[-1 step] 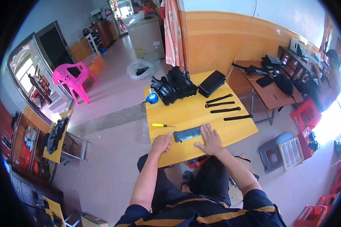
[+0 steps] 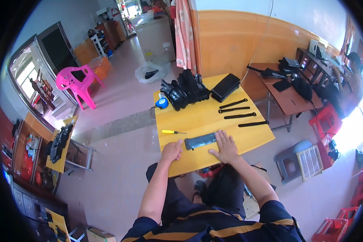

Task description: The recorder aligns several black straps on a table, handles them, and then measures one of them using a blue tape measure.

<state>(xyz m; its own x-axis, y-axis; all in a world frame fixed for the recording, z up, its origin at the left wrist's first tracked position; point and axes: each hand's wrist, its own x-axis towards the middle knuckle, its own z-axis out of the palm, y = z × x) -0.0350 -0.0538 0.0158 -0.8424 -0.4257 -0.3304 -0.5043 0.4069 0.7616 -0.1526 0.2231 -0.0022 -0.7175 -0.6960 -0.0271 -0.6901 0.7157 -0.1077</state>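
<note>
A dark, flat rectangular piece (image 2: 201,141) with a shiny face lies on the yellow table (image 2: 189,163) in front of me. My right hand (image 2: 226,148) rests flat over its right end, fingers stretched out. At its left end, my left hand (image 2: 172,151) is closed with the fingers curled; what they hold, if anything, is hidden. Just beyond the left hand lies a screwdriver (image 2: 173,132) with a yellow handle. Several black straps (image 2: 234,109) with end loops lie farther right.
A heap of black padded gear (image 2: 185,89), a blue tape measure (image 2: 161,103) and a stack of black flat pieces (image 2: 226,87) occupy the table's far side. A brown table (image 2: 286,97) with black items stands to the right, a person (image 2: 353,86) beyond it. A pink chair (image 2: 78,84) stands left.
My right hand has shifted slightly right along the dark piece, uncovering a little more of its surface. My left hand has hardly moved.
</note>
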